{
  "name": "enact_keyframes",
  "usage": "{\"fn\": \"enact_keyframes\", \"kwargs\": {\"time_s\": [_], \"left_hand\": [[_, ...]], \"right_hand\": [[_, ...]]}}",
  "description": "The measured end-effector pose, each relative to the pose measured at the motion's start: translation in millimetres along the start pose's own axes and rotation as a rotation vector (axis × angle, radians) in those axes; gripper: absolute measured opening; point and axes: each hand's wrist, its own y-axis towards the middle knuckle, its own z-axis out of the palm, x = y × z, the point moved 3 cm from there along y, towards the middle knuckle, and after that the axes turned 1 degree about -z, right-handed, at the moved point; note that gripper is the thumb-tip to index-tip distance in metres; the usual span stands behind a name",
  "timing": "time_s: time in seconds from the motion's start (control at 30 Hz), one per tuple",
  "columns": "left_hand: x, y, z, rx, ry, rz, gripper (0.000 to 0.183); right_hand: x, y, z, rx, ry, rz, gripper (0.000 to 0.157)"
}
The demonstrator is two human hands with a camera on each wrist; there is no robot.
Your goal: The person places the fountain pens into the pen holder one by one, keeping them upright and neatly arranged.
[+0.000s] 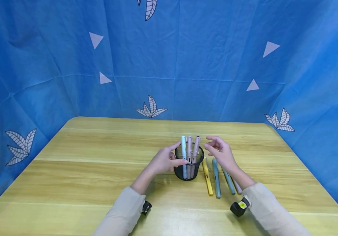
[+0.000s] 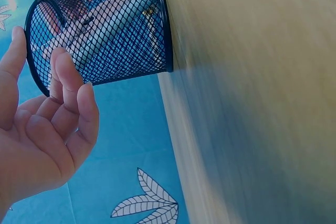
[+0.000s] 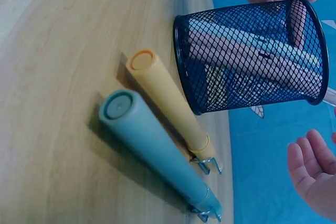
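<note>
A black mesh pen cup point(image 1: 178, 172) stands upright on the table, with a light blue pen point(image 1: 184, 149) and two mauve pens point(image 1: 189, 147) in it. My left hand point(image 1: 165, 159) holds the cup near its rim from the left, its fingers spread along the mesh in the left wrist view. Just right of the rim, my right hand point(image 1: 221, 153) is raised with bent fingers and nothing between them. Below it lie a yellow pen point(image 1: 207, 177) and a teal pen point(image 1: 216, 178); beside these are a second teal pen point(image 1: 228, 181) and a mauve pen point(image 1: 237, 187), partly hidden by my right forearm.
The wooden table point(image 1: 98, 183) reaches to a blue patterned cloth point(image 1: 174, 59) hanging behind and at both sides. Small black devices are worn at the left wrist point(image 1: 146, 207) and right wrist point(image 1: 239, 207). The loose pens lie close to the cup's right side.
</note>
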Motion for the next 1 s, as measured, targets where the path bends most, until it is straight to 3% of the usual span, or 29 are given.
{"fn": "enact_keyframes", "kwargs": {"time_s": [1.0], "left_hand": [[0.1,-1.9,0.0,-0.006,-0.009,0.012,0.08]], "right_hand": [[-13.2,-20.1,-29.4,-0.026,-0.084,0.025,0.035]]}}
